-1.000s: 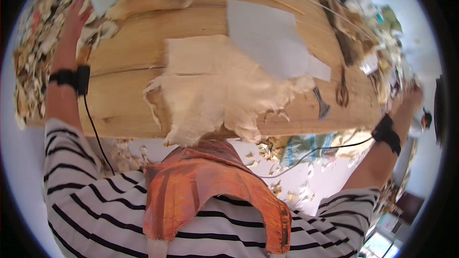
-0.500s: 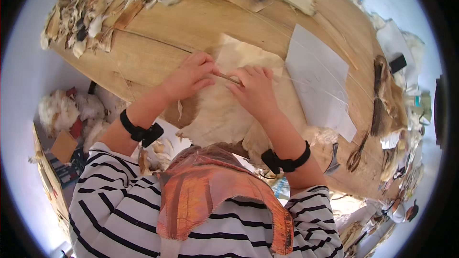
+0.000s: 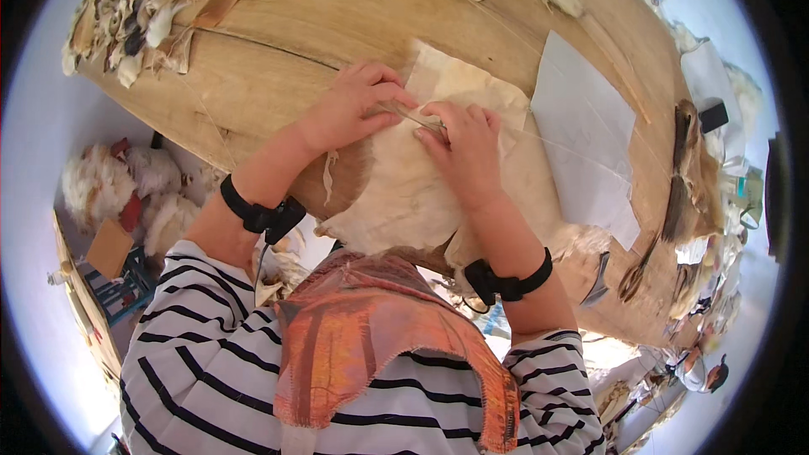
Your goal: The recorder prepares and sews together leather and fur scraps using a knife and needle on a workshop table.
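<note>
- Left hand [image 3: 354,105]: lies palm-down on the pale tan, thin, irregular sheet of dried hide-like material [image 3: 404,194]; fingers curled, tips pinching a thin strip or edge at the upper middle of the sheet; a black band sits on the wrist, with a thin cable hanging from it.
- Right hand [image 3: 463,152]: rests on the same sheet just beside the left hand; fingers bent, fingertips meeting the left hand's at the same thin strip; whether it truly grips the strip or only presses on it cannot be told; a black band on this wrist also.
- The tan sheet: spread flat on the light wooden tabletop [image 3: 278,50], near its front edge; the lower margin of the sheet hangs slightly over that edge, toward the person's chest.
- A flat white rectangular sheet of paper [image 3: 586,143]: lies on the tabletop to the right of the tan sheet, its left edge close to it; contact cannot be confirmed.
- A heap of pale and brown dried scraps [image 3: 143,8]: at the far left corner of the tabletop, well apart from both hands.
- A dark metal scissor-like tool [image 3: 636,274]: at the right front of the tabletop, well apart from the hands.
- The person wears a black-and-white striped top [image 3: 202,371]; an orange patterned cloth [image 3: 362,345] hangs over the chest.
</note>
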{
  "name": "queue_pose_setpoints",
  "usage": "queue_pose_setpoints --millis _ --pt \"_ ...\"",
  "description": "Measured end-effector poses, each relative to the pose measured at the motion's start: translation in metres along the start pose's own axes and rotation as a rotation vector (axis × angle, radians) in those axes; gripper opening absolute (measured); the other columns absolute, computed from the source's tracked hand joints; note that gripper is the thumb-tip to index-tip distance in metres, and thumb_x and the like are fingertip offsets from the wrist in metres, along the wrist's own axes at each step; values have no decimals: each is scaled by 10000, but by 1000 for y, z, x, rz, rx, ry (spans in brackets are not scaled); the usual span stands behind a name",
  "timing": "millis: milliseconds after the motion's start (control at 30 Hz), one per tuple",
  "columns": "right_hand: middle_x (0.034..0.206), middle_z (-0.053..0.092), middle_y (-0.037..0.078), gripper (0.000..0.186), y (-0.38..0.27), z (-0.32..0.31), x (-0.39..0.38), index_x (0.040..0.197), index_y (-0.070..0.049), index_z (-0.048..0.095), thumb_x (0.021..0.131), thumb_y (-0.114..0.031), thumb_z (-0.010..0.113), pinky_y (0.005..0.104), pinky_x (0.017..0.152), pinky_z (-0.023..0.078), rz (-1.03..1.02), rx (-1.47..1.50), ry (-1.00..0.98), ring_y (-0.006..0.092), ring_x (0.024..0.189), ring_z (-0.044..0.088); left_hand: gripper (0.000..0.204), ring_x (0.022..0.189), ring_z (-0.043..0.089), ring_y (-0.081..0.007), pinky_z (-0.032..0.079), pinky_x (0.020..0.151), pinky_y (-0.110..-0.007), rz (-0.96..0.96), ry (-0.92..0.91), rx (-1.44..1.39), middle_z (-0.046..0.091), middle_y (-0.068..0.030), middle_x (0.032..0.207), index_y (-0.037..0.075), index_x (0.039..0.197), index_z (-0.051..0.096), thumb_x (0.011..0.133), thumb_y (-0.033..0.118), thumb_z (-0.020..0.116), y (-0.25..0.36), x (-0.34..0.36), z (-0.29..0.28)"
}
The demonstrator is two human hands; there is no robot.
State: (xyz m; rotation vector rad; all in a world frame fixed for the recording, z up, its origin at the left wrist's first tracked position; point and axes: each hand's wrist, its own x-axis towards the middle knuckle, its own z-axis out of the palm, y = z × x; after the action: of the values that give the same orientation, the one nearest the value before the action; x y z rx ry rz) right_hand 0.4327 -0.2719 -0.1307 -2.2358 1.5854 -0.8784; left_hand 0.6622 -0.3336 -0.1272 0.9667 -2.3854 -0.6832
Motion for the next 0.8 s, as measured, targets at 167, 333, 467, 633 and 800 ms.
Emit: queue_pose_setpoints --millis 167,333,467,633,800 --pt "762 654 4 230 -3 -9 10 1042 -189 674 846 -241 783 401 921 376 153 51 -216 224 816 603 256 1166 543 -306 432 1012 -433 -28 8 -103 620 -59 1143 196 1075 759 821 167 779 -12 -1 5" --pt "726 639 8 178 -1 -11 17 1030 -188 665 878 -235 745 404 909 381 131 34 -246 224 796 623 122 1085 591 -274 435 991 -423 -92 6 -171 649 -38 1047 182 947 765 828 205 772 -13 5 8" --pt "820 671 61 110 1 -10 29 1009 -158 654 934 -237 669 439 894 400 88 82 -262 298 865 647 92 1062 603 -268 435 988 -421 -91 52 -225 657 -26 1008 177 911 767 825 208 773 -15 7 12" --pt "898 689 87 105 12 -10 41 1010 -139 628 967 -234 623 464 861 428 -47 -14 -233 335 909 646 89 1058 597 -282 429 989 -423 -75 90 -171 658 -29 989 177 909 767 842 234 755 -19 3 18" --pt "914 682 81 100 19 -12 45 1005 -144 612 969 -237 623 469 842 441 -48 -6 -301 333 914 640 79 1029 598 -276 427 952 -408 -34 122 -134 660 -31 987 165 921 753 860 215 752 -14 1 16"
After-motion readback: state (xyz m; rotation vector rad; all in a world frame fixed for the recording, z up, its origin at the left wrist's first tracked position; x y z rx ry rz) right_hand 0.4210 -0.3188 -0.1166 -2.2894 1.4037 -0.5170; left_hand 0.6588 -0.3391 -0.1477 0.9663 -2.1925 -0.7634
